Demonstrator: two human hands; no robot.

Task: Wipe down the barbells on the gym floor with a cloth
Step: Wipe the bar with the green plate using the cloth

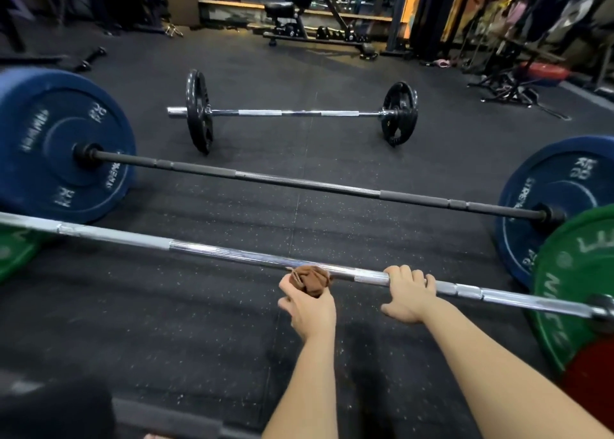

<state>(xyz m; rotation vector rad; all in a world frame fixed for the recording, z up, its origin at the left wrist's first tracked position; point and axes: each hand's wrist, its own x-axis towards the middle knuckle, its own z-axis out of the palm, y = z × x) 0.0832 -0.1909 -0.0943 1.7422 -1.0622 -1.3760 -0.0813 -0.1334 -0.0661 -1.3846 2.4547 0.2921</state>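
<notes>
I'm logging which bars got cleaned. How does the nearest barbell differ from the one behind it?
The nearest barbell has a shiny chrome shaft and green plates; the middle barbell has a dark shaft and blue plates. The left hand holds a brown cloth against the nearest barbell and the right hand grips it; nothing touches the middle barbell. Both lie on the black floor, roughly parallel.

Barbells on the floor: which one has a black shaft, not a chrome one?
The middle barbell, carrying the blue plates: its shaft is black. The near barbell with green plates and the far barbell have chrome shafts.
</notes>
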